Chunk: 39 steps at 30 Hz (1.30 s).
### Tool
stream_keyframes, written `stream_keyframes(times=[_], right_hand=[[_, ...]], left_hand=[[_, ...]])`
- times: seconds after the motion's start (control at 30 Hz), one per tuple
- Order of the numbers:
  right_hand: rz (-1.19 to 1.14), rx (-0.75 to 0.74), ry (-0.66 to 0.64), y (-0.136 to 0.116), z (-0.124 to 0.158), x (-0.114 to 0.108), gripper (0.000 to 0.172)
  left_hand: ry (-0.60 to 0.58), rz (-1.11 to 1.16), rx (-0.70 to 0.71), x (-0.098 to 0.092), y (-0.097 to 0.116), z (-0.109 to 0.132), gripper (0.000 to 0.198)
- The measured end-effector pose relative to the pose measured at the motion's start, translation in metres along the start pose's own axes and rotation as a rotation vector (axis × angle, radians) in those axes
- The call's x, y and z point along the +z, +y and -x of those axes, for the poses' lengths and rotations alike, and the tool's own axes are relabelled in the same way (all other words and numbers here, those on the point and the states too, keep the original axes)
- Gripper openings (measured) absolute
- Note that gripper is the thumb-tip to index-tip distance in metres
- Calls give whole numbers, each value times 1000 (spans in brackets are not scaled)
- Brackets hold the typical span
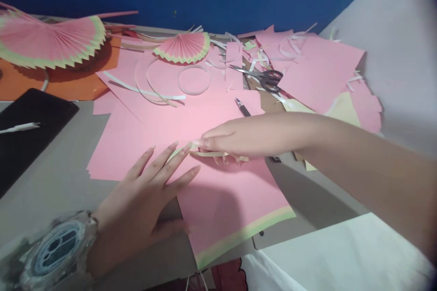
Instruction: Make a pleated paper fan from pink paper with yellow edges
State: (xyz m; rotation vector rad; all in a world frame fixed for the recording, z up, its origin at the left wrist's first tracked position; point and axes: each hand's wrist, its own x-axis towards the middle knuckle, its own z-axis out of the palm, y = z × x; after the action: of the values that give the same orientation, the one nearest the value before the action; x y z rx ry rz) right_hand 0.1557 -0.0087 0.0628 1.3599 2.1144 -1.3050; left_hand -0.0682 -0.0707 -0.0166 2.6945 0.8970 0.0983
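Observation:
A pink sheet of paper [218, 204] with a yellow and green striped lower edge lies in front of me, its near end reaching past the table edge. My left hand [155, 186] lies flat with fingers spread, its fingertips on the far end of this sheet, beside a narrow pale-green edge. A watch is on that wrist. My right hand [235, 138] has its fingers bent around the far end, where a thin yellowish paper strip [208, 154] stands up; part of the grip is hidden. Larger pink sheets [136, 141] lie beneath and behind.
Pleated pink paper fans with green rims [54, 43] lie at the back left. Black-handled scissors [269, 79], a pen [242, 107] and paper scraps [324, 68] lie behind my right arm. A black tablet-like object [30, 132] is at the left; a white surface [341, 254] is near right.

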Motion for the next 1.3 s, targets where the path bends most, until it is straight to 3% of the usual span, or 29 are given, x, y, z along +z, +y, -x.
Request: stream_keyframes(times=[0.13,0.23,0.6,0.83,1.13,1.3], right_hand=[[-53,45,-192,-5,-3,-12,50],[-100,92,-233,-7,-1,-14,46],[-27,269,-110,-24,1,-14,31],[-37,185,-189,-20,-3,-16,40],[-76,291,-73,-23,2,-16,30],[43,221,-105,-26,2,-20,35]], left_hand=[[-6,-47,34,-1,-1,1,68],[-13,-75,34,-2,-2,1,65],[13,-89,49,-1,-3,-1,61],[8,-70,30,-1,-2,0,60],[-14,-23,-33,-3,0,1,56],[-1,-9,-30,-2,-1,0,56]])
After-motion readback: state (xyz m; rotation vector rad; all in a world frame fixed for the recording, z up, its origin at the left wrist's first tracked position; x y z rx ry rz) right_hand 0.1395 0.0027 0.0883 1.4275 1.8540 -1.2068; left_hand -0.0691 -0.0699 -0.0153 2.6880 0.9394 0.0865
